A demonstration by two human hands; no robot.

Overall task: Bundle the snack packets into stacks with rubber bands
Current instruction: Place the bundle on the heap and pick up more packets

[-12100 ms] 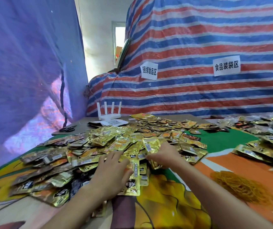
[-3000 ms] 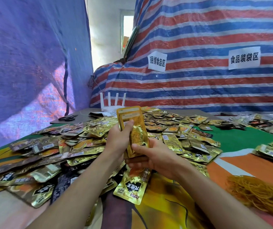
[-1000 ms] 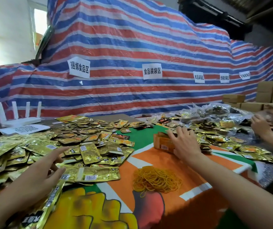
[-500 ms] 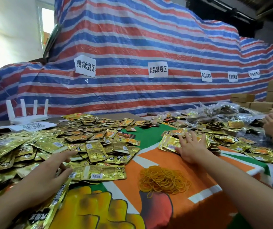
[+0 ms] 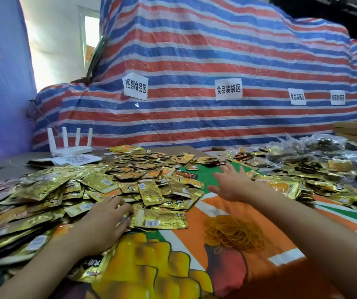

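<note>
A wide heap of loose gold snack packets [image 5: 99, 186] covers the left and middle of the table. My left hand [image 5: 106, 219] rests on the heap's near edge, fingers spread over packets, next to one flat packet [image 5: 160, 219]. My right hand [image 5: 231, 182] hovers open over the green and orange cloth, fingers apart, holding nothing. Just right of it lies a bundled stack of packets [image 5: 285, 188]. A pile of yellow rubber bands [image 5: 233, 234] sits on the orange cloth between my forearms.
The printed tablecloth [image 5: 194, 244] covers the table. A white router [image 5: 69, 145] and a paper sheet [image 5: 76, 159] stand at the back left. More packets and clear bags [image 5: 324, 152] lie at the right. A striped tarp [image 5: 194, 83] forms the back wall, with cardboard boxes [image 5: 354, 130] beside it.
My right hand has let go of the bundled stack at the right and moved left, open, toward the loose heap. The view has swung back left. My left hand stays on the heap.
</note>
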